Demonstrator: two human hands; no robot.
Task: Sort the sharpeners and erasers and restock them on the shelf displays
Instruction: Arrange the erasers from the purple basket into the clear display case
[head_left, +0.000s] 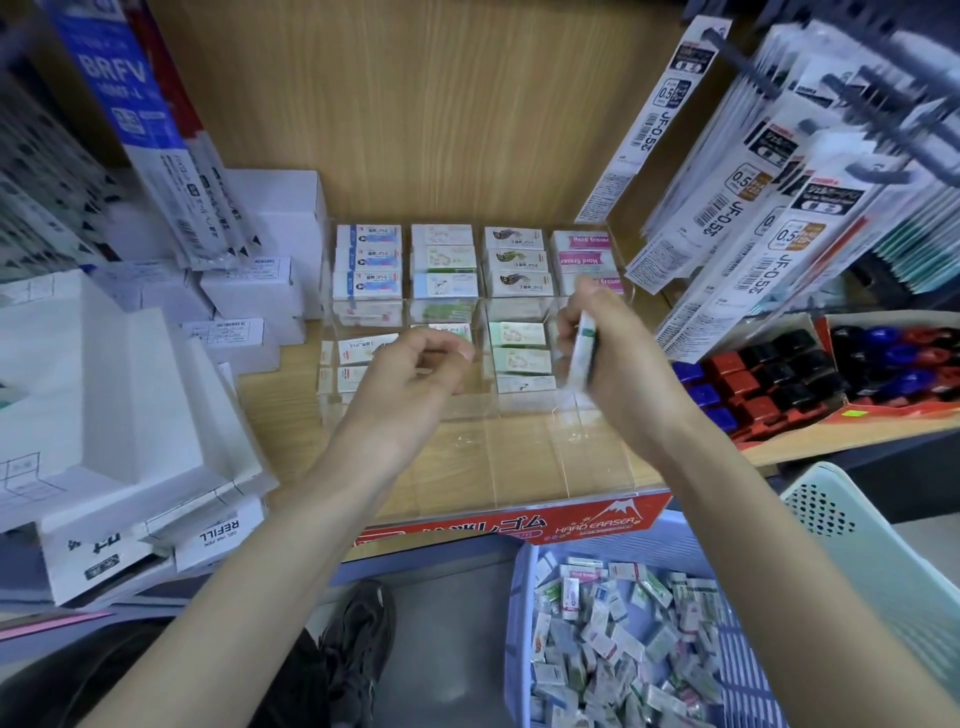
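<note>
A clear acrylic display (519, 467) on the wooden shelf holds rows of boxed erasers (441, 260) in several columns. My right hand (613, 348) grips a small stack of boxed erasers (582, 353) on edge, above the display's right column. My left hand (410, 374) hovers over the left-middle columns with fingers loosely curled and nothing visibly in it. A purple basket (519, 597) at the lower right is full of loose mixed erasers (623, 649).
White refill boxes (104, 415) are stacked at the left. A red tray of sharpeners (779, 374) sits at the right. Hanging pen-refill packs (779, 182) crowd the upper right and upper left. A pale green basket (841, 519) stands beside the purple one. A shoe (358, 649) is below.
</note>
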